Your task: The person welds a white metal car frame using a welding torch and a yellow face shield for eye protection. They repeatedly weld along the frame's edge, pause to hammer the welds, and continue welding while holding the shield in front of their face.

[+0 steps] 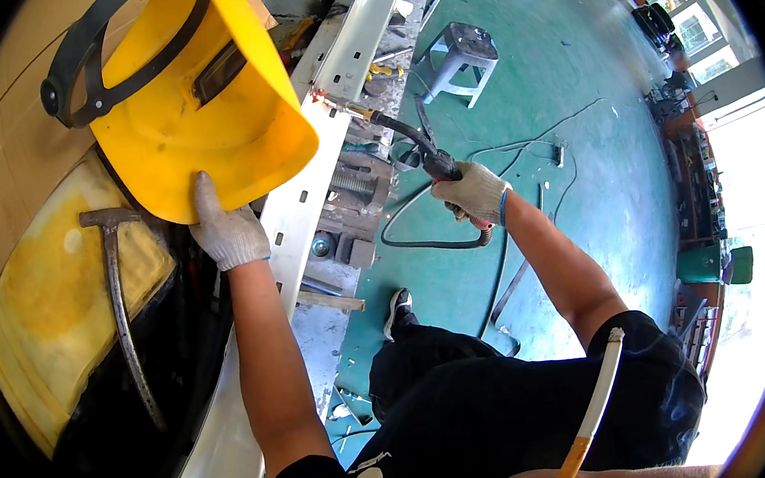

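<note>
My gloved left hand [227, 233] grips the edge of a yellow welding mask [259, 159], its hollow inside and black headband facing me. The mask is held up over the left side of a long pale metal rail [327, 128] with slots. In my gloved right hand [478, 191] is a welding torch [438, 163], fingers wrapped round its handle. The torch's neck reaches left, and its tip is at the rail, where a small orange-reddish spot shows. My right palm is hidden behind the fingers.
A hammer [115, 269] lies on a yellowed panel [55, 301] at left. Beside the rail, a cluttered workbench [314, 343] carries clamps and metal parts. A grey stool [466, 48] stands on the green floor [593, 177], where cables [505, 306] trail. A cigarette [598, 406] juts in below.
</note>
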Demonstrator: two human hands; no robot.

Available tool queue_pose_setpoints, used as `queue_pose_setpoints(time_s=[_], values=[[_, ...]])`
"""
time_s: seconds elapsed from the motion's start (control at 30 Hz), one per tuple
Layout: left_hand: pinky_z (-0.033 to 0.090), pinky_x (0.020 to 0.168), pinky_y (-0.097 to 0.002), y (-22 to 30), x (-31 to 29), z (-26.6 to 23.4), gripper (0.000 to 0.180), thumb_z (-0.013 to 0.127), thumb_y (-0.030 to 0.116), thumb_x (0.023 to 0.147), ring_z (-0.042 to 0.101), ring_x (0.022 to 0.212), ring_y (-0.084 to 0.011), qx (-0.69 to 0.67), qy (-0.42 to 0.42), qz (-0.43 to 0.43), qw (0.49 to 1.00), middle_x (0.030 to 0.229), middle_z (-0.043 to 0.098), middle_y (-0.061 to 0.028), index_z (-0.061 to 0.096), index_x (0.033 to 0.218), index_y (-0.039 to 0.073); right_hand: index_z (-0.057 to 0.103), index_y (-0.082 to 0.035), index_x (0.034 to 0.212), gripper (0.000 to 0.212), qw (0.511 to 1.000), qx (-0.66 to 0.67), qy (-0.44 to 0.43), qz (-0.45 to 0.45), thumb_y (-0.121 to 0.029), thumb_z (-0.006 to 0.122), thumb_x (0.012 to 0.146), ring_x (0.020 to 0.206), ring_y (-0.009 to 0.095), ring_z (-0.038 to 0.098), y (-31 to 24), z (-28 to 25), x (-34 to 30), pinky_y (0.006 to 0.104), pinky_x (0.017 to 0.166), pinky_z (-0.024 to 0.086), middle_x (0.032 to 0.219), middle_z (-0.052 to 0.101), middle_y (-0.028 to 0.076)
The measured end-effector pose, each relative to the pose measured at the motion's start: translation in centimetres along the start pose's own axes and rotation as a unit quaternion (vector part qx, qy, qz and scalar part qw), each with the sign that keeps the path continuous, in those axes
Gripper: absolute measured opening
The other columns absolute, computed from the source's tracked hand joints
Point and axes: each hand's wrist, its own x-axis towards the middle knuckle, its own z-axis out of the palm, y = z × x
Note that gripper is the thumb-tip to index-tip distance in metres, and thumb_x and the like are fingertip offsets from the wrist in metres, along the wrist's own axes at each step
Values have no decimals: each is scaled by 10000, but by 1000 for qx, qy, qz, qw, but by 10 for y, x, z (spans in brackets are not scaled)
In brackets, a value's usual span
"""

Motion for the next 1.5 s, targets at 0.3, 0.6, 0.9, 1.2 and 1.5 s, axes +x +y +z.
queue_pose_setpoints(time_s=[0.3, 0.6, 0.9, 1.2, 1.5], values=[[530, 1005, -360, -6, -10, -6, 398, 704, 201, 1028, 683, 1144, -227, 293, -117, 50, 948, 1268, 723, -140, 659, 1321, -64, 606, -30, 931, 275, 998, -61, -5, 15, -291, 669, 872, 563, 141, 564, -13, -9, -7, 337, 421, 440, 709, 583, 36], [543, 1004, -384, -8, -3, -8, 460, 701, 219, 1029, 678, 1157, -248, 185, -93, 23, 978, 1328, 688, -147, 613, 1388, -56, 615, -40, 948, 261, 1000, -21, -11, -19, -283, 679, 877, 570, 137, 552, 1, -8, 0, 334, 479, 474, 713, 579, 33], [483, 1136, -464, -4, 10, -8, 602, 677, 181, 1014, 594, 1336, -358, -27, 31, 26, 999, 1468, 589, -194, 451, 1518, -60, 637, -32, 980, 260, 1000, -18, -11, 1, -262, 712, 883, 588, 129, 565, -5, -7, -7, 328, 538, 513, 730, 597, 28], [495, 1117, -457, -3, 4, -1, 620, 693, 197, 1004, 600, 1325, -342, 15, 17, 18, 1000, 1463, 589, -184, 454, 1521, -47, 639, -18, 985, 302, 999, -36, -10, 0, -291, 711, 881, 590, 127, 572, -2, -12, 0, 324, 545, 524, 727, 604, 27], [522, 982, -343, -10, -3, -11, 434, 724, 223, 1008, 672, 1119, -222, 254, -122, 50, 958, 1237, 724, -126, 654, 1313, -77, 625, -38, 985, 286, 997, -68, -21, 13, -293, 683, 868, 578, 131, 572, -12, -16, -6, 333, 517, 517, 718, 604, 28]])
